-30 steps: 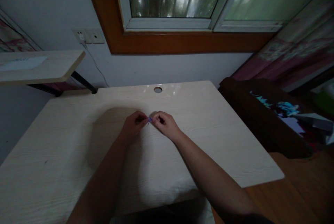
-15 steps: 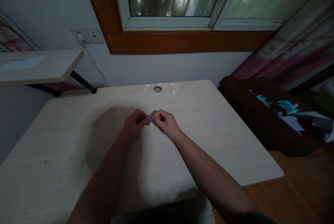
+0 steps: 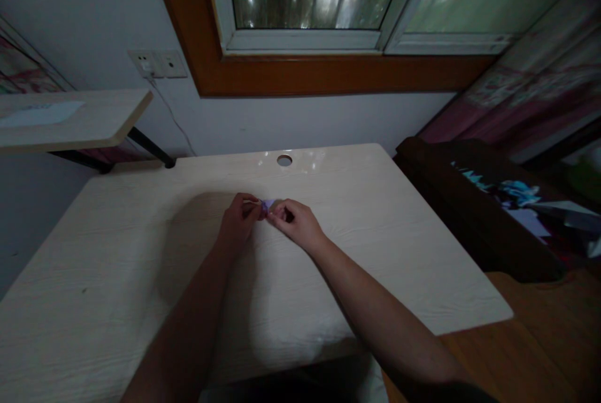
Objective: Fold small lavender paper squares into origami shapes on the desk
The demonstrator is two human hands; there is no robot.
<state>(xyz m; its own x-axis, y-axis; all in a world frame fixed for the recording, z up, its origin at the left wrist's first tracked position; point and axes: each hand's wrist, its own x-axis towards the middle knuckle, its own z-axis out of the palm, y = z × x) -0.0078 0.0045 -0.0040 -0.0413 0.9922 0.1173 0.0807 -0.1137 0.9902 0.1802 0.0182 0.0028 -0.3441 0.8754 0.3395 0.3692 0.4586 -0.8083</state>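
Shifted slightly farther: small purple folded paper scrap | pinched between my left hand and my right hand, equally near | long axis roughly left-right

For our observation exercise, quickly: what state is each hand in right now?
Left hand: closed, pinching the small purple piece.
Right hand: closed, pinching the same piece from the other side.
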